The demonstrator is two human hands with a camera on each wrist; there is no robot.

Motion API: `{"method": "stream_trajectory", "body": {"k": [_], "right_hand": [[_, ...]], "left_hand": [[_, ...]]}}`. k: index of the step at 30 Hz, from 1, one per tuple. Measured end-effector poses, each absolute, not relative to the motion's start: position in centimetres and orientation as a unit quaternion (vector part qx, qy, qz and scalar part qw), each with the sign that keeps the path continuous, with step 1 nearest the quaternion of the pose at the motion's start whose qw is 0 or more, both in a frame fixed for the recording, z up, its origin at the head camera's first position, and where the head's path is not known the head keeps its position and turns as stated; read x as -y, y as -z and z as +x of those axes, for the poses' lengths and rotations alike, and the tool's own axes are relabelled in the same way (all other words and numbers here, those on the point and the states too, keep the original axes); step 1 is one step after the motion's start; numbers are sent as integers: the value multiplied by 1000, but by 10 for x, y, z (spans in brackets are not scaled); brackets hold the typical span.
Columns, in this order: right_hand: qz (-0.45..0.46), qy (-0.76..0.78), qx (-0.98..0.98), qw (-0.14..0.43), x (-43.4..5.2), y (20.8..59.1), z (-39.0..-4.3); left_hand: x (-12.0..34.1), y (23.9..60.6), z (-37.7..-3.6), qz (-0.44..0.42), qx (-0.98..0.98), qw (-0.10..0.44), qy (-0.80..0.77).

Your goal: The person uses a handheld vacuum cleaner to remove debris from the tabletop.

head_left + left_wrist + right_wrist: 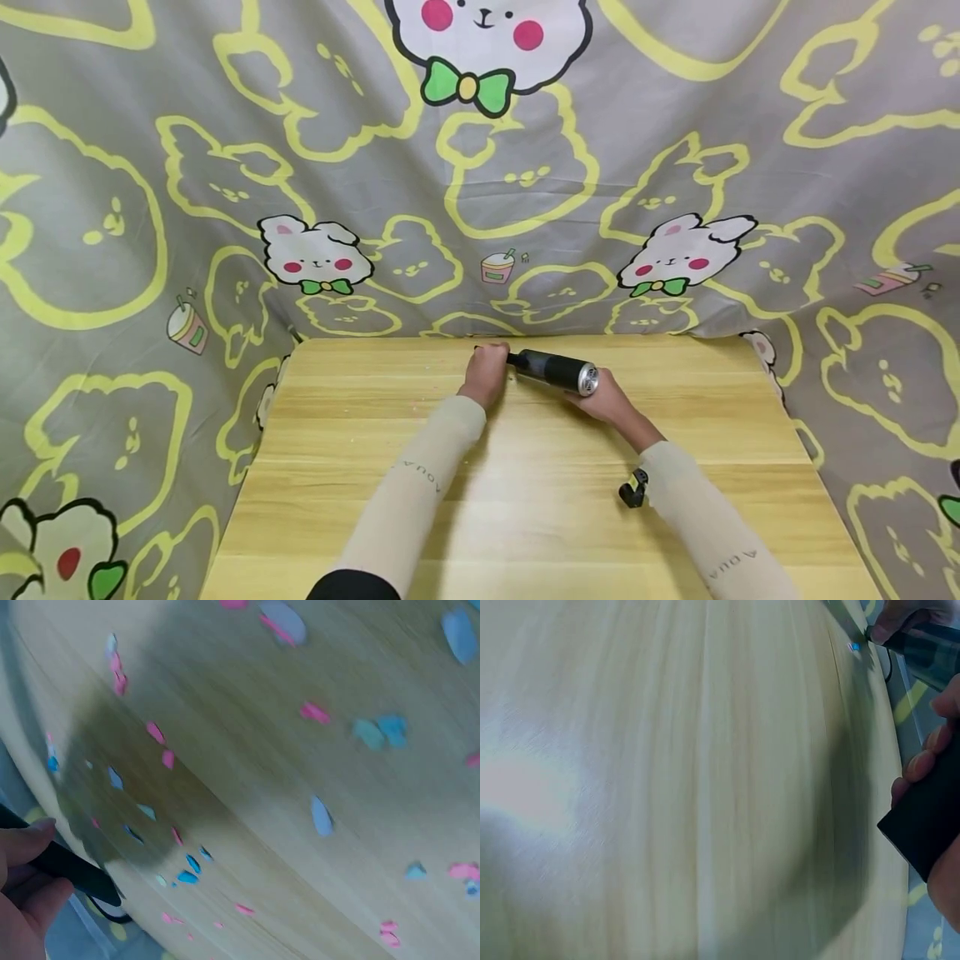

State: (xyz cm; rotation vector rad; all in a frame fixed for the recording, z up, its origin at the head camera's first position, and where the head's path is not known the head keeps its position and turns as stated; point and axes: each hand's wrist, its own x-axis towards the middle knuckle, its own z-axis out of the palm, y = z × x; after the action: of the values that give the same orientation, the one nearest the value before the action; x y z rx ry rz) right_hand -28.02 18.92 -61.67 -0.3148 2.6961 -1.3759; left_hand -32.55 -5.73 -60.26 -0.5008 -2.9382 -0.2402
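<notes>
A black handheld vacuum cleaner [553, 368] with a see-through dark chamber lies tilted across both hands near the far edge of the table. My left hand [486, 372] grips its narrow nozzle end; in the left wrist view thumb and fingers close round the black nozzle [79, 876]. The body is held from below by my right hand [603, 400], whose fingers curl round the black handle part [922, 817] in the right wrist view. Small pink, blue and pale paper scraps [321, 816] lie scattered on the wood, and a blue scrap [856, 646] sits close to the nozzle.
The light wooden table [540, 500] meets a grey patterned curtain [525, 192] at the back and both sides. A black and yellow wrist device [634, 488] sticks out beside the right sleeve. Thin black cord [111, 911] shows past the table edge.
</notes>
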Motion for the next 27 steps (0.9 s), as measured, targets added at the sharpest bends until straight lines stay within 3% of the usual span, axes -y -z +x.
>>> {"method": "stream_trajectory", "body": {"k": [7, 16, 27], "right_hand": [[-60, 463, -883, 54, -212, 618, -270], [18, 529, -841, 116, -242, 614, -257], [6, 569, -815, 109, -263, 617, -242]], "left_hand": [[38, 603, -319, -195, 976, 75, 54], [8, 601, -309, -242, 968, 62, -1], [-18, 603, -294, -266, 961, 72, -32]]}}
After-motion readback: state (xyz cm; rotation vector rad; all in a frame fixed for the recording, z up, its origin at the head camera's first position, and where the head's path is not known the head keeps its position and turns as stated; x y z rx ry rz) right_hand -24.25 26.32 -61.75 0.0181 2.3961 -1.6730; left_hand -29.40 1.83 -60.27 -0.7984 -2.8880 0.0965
